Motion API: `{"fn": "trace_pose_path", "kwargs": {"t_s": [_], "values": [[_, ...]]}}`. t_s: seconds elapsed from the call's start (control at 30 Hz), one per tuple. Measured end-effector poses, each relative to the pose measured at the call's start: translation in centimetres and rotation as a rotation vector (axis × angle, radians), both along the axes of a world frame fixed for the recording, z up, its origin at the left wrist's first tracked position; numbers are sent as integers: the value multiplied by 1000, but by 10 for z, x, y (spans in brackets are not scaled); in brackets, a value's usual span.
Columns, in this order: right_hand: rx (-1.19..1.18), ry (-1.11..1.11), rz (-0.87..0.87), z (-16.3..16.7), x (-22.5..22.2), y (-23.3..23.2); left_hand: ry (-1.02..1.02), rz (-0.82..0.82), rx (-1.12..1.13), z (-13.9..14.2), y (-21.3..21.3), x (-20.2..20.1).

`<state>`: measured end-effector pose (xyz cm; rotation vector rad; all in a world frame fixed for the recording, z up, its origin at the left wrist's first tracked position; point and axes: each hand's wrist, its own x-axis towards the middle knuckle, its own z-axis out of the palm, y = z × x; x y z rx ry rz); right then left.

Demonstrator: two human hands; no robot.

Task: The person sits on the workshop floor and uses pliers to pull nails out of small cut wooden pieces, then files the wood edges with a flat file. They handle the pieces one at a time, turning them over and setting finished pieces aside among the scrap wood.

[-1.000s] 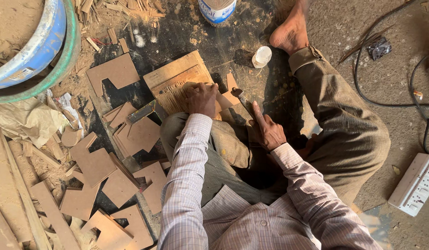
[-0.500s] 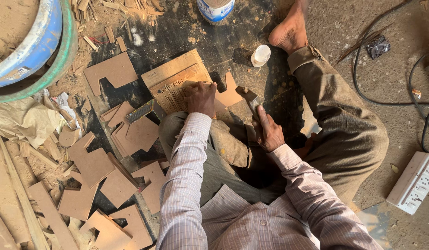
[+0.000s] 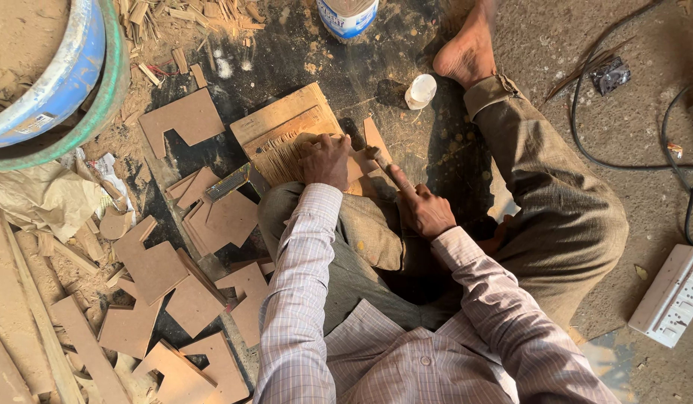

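I sit on the floor with a scored wooden block (image 3: 283, 123) in front of my knees. My left hand (image 3: 325, 159) presses down on a thin brown board piece (image 3: 364, 155) that lies on the block. My right hand (image 3: 421, 208) grips a slim tool (image 3: 382, 162), index finger stretched along it, with the tool's tip against the right edge of that piece. Another triangular offcut (image 3: 375, 135) lies just beyond the tip.
Several cut brown board shapes (image 3: 189, 116) lie scattered to my left. A blue tub with a green rim (image 3: 77, 90) stands at top left. A white cap (image 3: 420, 90) and a jar (image 3: 347, 16) sit near my bare foot (image 3: 466, 49). Cables (image 3: 586, 112) and a white power strip (image 3: 672, 295) are at right.
My right hand has shifted slightly forward with the tool toward the board piece. My left hand stays pressed on the piece.
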<state>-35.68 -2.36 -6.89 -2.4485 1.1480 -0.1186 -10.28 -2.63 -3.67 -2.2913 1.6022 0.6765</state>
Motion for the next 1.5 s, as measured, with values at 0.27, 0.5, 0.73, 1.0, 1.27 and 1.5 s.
{"fn": "trace_pose_path", "kwargs": {"t_s": [0.27, 0.5, 0.73, 1.0, 1.27, 1.5], "values": [[-154, -350, 2, -6, -5, 6, 5, 9, -25, -2, 0, 0], [-60, -286, -51, -5, -1, 9, 1, 2, -17, 4, 0, 0], [71, -53, -76, -3, -1, 2, -27, -28, -14, 0, 0, 1], [0, -104, -8, 1, 0, 2, -4, -17, -87, -3, 0, 2], [18, -17, 15, -4, 3, 2, 9, -25, -33, 16, -1, 0], [-25, -166, -65, 1, 4, 2, -1, -19, -108, 1, -3, 3]]}}
